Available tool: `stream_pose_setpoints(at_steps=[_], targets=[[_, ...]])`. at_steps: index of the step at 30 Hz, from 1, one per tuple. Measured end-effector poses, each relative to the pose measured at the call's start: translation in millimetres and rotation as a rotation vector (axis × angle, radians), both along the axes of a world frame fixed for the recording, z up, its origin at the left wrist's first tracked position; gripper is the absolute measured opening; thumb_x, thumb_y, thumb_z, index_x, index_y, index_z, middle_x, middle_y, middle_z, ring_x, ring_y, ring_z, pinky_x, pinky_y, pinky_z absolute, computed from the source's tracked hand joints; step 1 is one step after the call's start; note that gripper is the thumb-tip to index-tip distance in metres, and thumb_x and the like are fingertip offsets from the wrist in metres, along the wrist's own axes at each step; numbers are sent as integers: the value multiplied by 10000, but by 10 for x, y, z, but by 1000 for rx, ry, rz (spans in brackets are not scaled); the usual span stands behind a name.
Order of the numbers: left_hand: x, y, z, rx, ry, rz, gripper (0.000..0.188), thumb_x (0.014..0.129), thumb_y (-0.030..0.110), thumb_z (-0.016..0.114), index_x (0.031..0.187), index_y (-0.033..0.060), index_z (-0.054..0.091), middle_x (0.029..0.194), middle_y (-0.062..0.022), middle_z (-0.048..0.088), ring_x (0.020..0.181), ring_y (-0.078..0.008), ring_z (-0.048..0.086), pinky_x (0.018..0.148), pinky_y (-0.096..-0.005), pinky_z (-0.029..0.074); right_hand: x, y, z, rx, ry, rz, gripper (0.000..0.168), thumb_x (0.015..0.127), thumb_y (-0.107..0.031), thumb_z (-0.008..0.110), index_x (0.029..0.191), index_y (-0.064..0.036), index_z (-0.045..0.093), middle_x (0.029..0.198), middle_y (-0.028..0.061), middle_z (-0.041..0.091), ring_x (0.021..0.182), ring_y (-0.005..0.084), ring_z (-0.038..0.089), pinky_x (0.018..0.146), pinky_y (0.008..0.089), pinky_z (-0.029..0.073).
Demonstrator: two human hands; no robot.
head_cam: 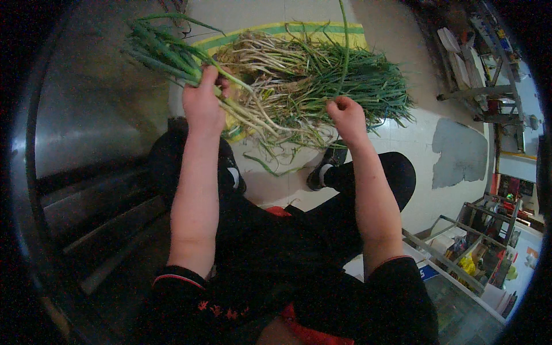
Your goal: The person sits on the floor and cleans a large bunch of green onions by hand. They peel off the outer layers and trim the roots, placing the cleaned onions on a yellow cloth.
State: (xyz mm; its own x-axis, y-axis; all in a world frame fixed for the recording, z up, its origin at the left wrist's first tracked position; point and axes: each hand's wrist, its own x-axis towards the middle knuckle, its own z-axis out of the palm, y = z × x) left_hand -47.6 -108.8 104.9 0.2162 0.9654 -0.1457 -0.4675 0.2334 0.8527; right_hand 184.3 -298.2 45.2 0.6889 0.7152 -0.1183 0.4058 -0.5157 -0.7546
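My left hand (202,101) is closed around a small bunch of green onions (166,54). Their dark green tops point to the upper left, and the pale stems slope down to the right below my fist. A single long green onion leaf (346,43) rises from the pinched fingers of my right hand (348,118). Beyond both hands a large heap of green onions (362,77) lies on a yellow woven sheet with green stripes (215,42). White root ends (263,56) face left in the heap, leaves right.
Loose trimmings (276,166) lie on the tiled floor (286,187) between my shoes (325,170). A metal-sided unit (99,108) stands close on my left. Racks with assorted goods (465,258) line the right side, near a grey floor patch (459,153).
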Motion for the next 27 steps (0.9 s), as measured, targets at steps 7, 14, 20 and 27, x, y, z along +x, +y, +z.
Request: stream_pose_setpoints(at_steps=[7,14,20,27], targets=[[53,-149,-81,0,100,-305,105,914,94,586,959,0,598,856,-109,667,691,-111,533,534,-263,421,-156,-47,235,247,613,24,183,921,-193,637,939,-11,650,742,12,597,608,85,464,563,242,366],[357,-513,-279,-135,271,-530,122,898,115,647,973,23,675,903,-67,707,604,-93,543,508,-252,422,-623,74,260,146,546,263,142,889,-149,664,935,-15,666,782,-8,620,656,72,507,593,240,402],[411,-539,-351,-137,164,-601,102,898,88,638,990,46,642,898,-86,707,628,-113,557,530,-258,431,-638,85,110,4,479,272,263,832,-270,672,878,-14,708,667,16,619,623,121,540,597,303,448],[399,-535,-329,-45,173,-587,137,894,83,652,1012,46,592,844,-70,670,673,-133,587,556,-280,448,-654,122,334,107,652,260,97,844,-138,666,823,-44,672,693,-39,540,604,58,457,536,240,346]])
